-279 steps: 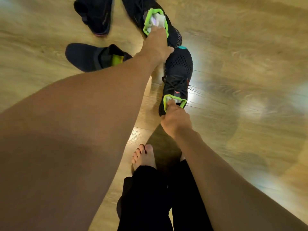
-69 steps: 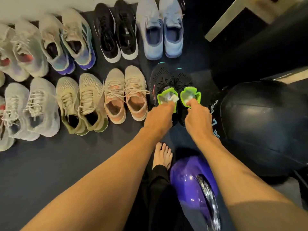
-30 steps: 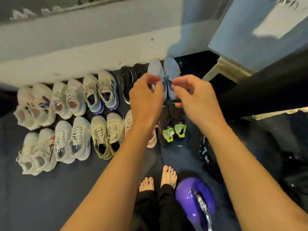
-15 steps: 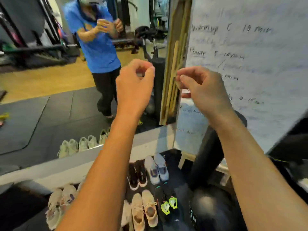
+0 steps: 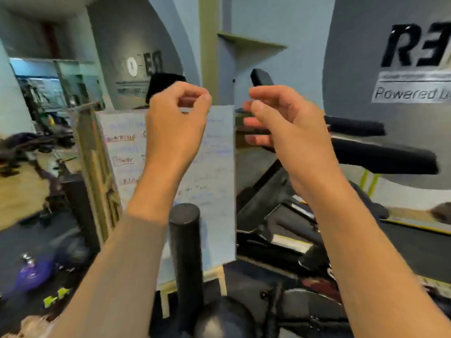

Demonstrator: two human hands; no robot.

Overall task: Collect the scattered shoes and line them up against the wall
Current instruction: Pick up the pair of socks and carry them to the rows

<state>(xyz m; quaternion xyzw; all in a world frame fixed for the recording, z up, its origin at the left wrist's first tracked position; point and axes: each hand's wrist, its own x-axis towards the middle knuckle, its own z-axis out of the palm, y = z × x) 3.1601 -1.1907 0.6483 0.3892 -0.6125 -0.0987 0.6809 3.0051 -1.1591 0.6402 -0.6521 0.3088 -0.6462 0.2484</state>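
While both hands hang high in the middle of the view, the shoes sit at its lower left edge, well below and to the left of them.

- Item: left hand (image 5: 175,128). Fingers curled in, thumb tip meeting forefinger tip, nothing visible between them.
- Item: right hand (image 5: 290,128). Fingers likewise curled, thumb laid over the forefinger, holding nothing that can be seen.
- Item: black shoes (image 5: 55,297). Known only by two neon-green collar patches side by side on the dark floor, just below and right of a purple kettlebell (image 5: 31,272).
- Item: pale shoe (image 5: 28,325). A blurred sliver at the bottom corner.
- Governing relation: the shoes lie down-left of both hands, so the left hand is the nearer. By judgement, the right would have to reach across the black foam roller (image 5: 185,252) and the whiteboard (image 5: 214,172) that stand between.
- Long axis and heading of the black pair: too blurred to read. As a judgement only, the green collars mark the heel ends and the toes probably point away from the viewer.
- Loose shoes: none in view here.
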